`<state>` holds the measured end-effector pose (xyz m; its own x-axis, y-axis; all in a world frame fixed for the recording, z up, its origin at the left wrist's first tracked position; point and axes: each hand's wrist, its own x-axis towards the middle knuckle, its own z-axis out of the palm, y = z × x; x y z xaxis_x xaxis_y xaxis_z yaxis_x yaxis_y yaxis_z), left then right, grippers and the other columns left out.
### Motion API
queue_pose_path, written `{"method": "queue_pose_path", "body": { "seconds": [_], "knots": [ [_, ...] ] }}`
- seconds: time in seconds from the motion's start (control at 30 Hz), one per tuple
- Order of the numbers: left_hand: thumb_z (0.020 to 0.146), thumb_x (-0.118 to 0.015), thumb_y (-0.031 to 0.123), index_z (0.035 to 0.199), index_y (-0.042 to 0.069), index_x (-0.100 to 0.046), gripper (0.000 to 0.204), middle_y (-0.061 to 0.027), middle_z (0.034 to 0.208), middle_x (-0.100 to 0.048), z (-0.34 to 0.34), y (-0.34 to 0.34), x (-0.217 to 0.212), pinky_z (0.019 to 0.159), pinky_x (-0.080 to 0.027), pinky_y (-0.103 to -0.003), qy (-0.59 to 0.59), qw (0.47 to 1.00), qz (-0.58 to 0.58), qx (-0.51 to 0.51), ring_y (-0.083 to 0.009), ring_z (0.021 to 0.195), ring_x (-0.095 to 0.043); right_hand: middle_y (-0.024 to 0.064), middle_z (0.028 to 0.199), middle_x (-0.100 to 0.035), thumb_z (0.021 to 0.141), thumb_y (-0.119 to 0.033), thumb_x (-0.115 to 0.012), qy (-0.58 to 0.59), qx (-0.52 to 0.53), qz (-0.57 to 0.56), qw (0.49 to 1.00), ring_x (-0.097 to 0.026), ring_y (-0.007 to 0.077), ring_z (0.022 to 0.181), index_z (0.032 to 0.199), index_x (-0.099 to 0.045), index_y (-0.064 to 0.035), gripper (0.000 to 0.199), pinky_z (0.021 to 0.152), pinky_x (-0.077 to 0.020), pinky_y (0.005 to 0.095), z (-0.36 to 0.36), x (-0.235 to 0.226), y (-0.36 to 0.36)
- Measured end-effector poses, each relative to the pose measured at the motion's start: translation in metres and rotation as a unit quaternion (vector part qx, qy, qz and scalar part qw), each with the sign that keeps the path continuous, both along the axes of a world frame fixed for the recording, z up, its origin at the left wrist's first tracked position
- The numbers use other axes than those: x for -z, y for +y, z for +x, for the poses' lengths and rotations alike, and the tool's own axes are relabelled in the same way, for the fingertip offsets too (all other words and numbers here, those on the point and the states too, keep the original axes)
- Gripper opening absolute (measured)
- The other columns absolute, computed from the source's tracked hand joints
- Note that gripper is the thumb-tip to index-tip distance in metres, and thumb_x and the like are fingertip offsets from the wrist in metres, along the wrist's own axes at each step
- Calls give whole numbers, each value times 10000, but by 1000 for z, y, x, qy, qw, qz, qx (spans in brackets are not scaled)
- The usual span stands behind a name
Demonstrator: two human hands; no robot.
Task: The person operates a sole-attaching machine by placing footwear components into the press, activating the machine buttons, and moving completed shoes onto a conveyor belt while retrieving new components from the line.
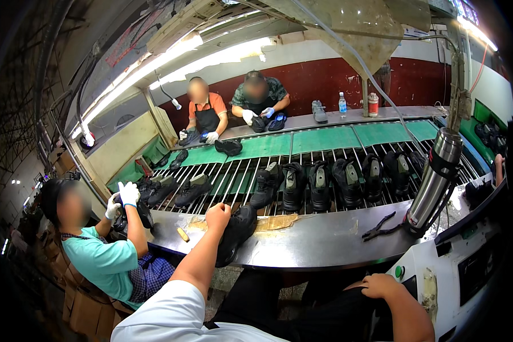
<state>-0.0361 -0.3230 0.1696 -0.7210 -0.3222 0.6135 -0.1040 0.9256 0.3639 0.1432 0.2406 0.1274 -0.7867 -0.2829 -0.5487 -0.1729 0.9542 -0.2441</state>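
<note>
My left hand point(218, 216) is closed at the top of a black shoe point(237, 232), which stands tilted at the near edge of the metal bench. My right hand point(380, 285) is low on the right, beside the white machine, its fingers curled over something dark. Whether that is cloth or another thing, I cannot make out. Beyond my left hand, a row of black shoes point(319, 185) stands on the roller conveyor, several with grey forms in their openings. A yellow-handled small tool point(183, 234) lies on the bench left of my left forearm.
Pliers point(379, 227) and a steel flask point(436, 179) are on the bench at right, by a white machine point(439, 279) with a green button. At left, a gloved co-worker point(100, 239) handles a black shoe. Two more people work across the green belt point(325, 141).
</note>
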Motion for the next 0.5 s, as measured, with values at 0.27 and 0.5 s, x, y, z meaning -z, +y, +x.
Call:
{"method": "queue_pose_path", "body": {
  "seconds": [0.27, 0.5],
  "knots": [
    [818, -582, 289, 653, 37, -629, 305, -176, 645, -623, 0, -1, 0, 606, -480, -478, 14, 1000, -7, -3, -381, 636, -614, 150, 1153, -640, 804, -397, -527, 5, -3, -1, 1000, -612, 335, 1072, 1215, -608, -131, 496, 896, -494, 451, 2, -1, -1],
    [825, -571, 288, 655, 34, -629, 312, -179, 645, -623, 0, -5, 2, 611, -480, -481, 7, 1000, -7, -4, -383, 638, -615, 157, 1134, -659, 812, -399, -535, 10, -3, -7, 1000, -624, 343, 1045, 1208, -630, -117, 495, 890, -498, 442, 3, -7, -4]
  ]
}}
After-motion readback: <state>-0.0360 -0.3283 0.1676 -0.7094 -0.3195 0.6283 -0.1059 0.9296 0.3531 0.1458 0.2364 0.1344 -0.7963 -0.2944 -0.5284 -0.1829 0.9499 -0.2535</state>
